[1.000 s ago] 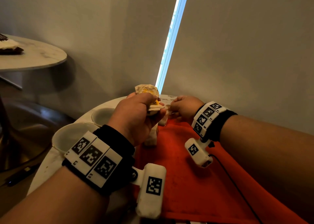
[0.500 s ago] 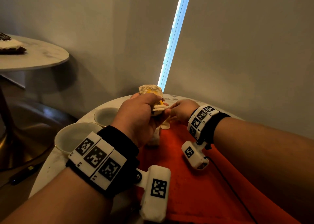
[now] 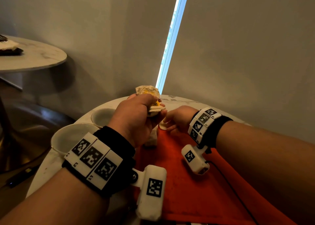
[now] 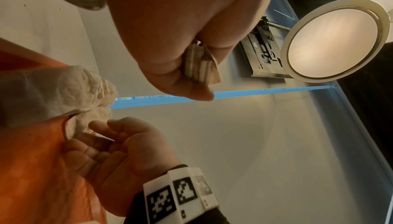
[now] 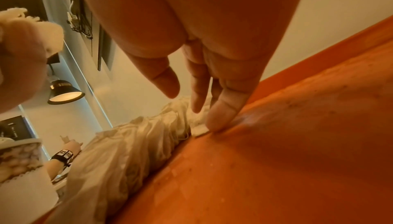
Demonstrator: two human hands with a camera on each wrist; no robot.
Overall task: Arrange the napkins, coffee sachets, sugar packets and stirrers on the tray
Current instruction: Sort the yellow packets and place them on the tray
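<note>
My left hand (image 3: pixel 157 109) is raised over the tray's far left corner and grips a bundle of packets (image 3: pixel 150 92): a crumpled pale wrapper with yellow print and several flat pale strips (image 4: pixel 199 69). Lower and to the right, my right hand (image 3: pixel 167 124) rests on the orange tray (image 3: pixel 187 190). Its straight fingers (image 5: pixel 221 110) press a small white piece (image 5: pixel 198 131) onto the tray. A crumpled white napkin (image 5: pixel 138 143) lies along the tray's left edge, right beside that piece. What the small piece is I cannot tell.
Two white bowls (image 3: pixel 71 139) (image 3: pixel 102 117) stand on the round marble table (image 3: pixel 180 100) left of the tray. The wall and a window blind rise just behind the table. A second round table (image 3: pixel 34 57) with a dish stands far left.
My right hand has left the bundle in my left hand and dropped to the tray with a small pale piece. The left hand has stayed raised with its bundle.
</note>
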